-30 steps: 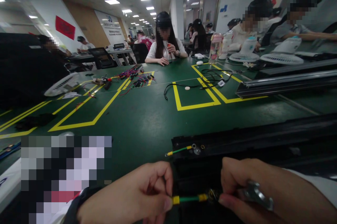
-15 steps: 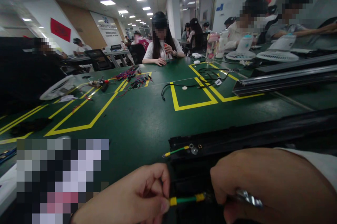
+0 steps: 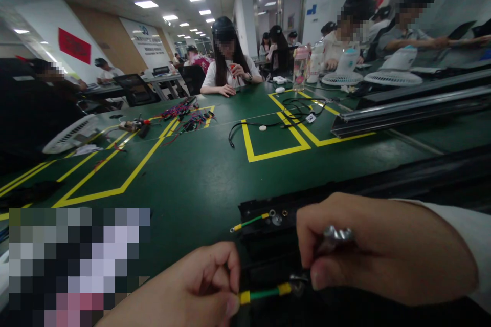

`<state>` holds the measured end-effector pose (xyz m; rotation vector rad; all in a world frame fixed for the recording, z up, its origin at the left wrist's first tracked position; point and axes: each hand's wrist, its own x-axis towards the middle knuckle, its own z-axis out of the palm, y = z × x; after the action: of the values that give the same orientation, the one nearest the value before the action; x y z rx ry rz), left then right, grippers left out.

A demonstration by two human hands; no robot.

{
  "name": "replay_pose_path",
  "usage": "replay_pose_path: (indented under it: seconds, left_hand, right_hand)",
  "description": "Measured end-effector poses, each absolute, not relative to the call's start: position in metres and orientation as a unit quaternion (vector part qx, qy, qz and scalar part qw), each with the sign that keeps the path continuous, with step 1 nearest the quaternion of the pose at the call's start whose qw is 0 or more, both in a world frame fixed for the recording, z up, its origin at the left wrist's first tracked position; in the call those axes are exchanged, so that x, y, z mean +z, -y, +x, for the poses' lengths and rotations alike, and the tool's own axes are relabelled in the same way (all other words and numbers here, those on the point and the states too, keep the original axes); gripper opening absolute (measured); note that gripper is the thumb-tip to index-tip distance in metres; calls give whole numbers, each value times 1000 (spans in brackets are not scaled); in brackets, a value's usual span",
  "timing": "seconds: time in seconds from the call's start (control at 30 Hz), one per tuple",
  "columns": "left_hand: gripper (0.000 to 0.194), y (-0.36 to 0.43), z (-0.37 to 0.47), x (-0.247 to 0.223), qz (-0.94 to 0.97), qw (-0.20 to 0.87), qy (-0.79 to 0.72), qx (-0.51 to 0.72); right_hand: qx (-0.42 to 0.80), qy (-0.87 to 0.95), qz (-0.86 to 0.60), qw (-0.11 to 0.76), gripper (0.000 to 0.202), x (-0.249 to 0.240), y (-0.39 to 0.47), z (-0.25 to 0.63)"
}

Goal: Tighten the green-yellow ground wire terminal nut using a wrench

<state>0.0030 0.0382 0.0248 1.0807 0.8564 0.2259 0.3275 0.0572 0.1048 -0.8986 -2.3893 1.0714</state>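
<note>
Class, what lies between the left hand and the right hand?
In the head view, a short green wire with yellow ends, gripped by the left hand, then small metal parts too blurred to name.

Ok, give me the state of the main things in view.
Nearer green wire: one end pinched, nearly straight
Left hand: pinching that end
Right hand: closed around a metal tool
Farther green wire: lying unheld
Coloured wires: tangled
Pink bottle: upright
White fan at left: tilted; running unclear
</note>
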Motion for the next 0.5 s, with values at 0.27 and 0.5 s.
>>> replay_pose_path:
  seconds: [0.27,0.5]
  left_hand:
    - [35,-38,3,24,499,765,-394,101]
    - [35,-37,3,25,495,766,-398,99]
  right_hand:
    - [274,777,-503,259,22,71,-17,312]
    - [267,780,-520,222,22,75,-21,301]
